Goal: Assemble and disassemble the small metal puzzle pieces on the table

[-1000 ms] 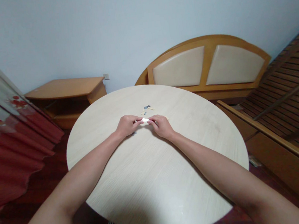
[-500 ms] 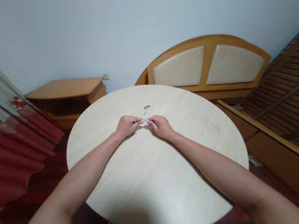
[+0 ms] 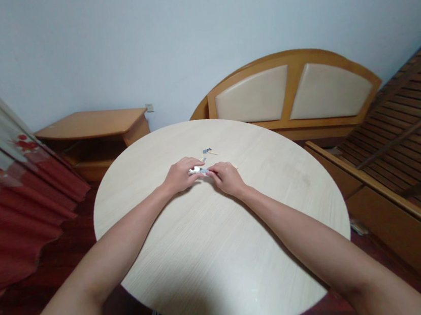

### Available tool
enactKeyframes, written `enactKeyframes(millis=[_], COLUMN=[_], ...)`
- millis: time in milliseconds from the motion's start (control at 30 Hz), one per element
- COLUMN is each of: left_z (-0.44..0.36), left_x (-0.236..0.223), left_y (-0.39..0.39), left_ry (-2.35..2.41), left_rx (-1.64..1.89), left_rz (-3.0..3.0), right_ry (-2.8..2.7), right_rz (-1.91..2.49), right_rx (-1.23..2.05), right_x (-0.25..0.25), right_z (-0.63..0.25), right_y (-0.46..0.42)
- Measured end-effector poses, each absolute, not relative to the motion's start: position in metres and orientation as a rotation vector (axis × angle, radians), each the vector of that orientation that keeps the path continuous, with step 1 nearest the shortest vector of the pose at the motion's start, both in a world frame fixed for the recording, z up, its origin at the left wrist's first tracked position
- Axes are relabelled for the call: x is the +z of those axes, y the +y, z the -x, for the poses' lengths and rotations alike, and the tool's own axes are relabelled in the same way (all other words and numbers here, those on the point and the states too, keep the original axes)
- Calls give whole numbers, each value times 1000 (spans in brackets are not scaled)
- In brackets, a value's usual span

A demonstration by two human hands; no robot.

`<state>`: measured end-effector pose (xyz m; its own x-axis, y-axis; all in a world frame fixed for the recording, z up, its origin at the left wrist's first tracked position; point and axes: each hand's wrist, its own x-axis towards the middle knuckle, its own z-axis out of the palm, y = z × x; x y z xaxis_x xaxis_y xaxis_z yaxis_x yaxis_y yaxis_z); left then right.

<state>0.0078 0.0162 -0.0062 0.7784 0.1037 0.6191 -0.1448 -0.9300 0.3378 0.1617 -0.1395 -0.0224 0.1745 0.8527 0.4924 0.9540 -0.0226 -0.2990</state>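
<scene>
Both my hands rest on a round pale wooden table [image 3: 223,258], fingertips meeting near its middle. My left hand [image 3: 180,175] is closed, pinching a small white and light-blue piece [image 3: 198,169]. My right hand [image 3: 226,177] is closed too, its fingertips pinching the same small piece from the right. Just beyond the hands lie a few tiny loose parts [image 3: 207,151], some grey-blue and some tan. What exactly the piece is stays too small to tell.
A low wooden cabinet [image 3: 92,133] stands behind the table at the left. A padded wooden headboard [image 3: 290,94] leans on the back wall. A slatted bed frame [image 3: 408,143] lies at the right. A red and white curtain [image 3: 3,193] hangs at the left.
The small piece between my fingers has turned and shifted a little to the left, toward my left hand. Both hands stay almost in place.
</scene>
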Motion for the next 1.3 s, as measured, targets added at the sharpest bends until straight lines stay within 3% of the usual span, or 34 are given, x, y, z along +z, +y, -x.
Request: enactKeyframes(millis=[267, 467, 633, 933, 1300], left_z=[-2, 24, 29, 28, 28], left_x=[2, 24, 19, 15, 34], left_y=[19, 45, 60, 57, 39], left_ry=[29, 198, 212, 244, 355], left_rx=[801, 423, 162, -10, 372], left_rz=[-2615, -2514, -2386, -2297, -2516], right_ry=[-1673, -1571, -1600, -1624, -1558], right_rz=[1858, 1819, 1809, 1815, 1887], right_rx=[-174, -143, -117, -94, -130], right_x=[-18, -20, -23, -22, -18], right_z=[-156, -157, -160, -161, -162], right_y=[-141, -141, -140, -142, -141])
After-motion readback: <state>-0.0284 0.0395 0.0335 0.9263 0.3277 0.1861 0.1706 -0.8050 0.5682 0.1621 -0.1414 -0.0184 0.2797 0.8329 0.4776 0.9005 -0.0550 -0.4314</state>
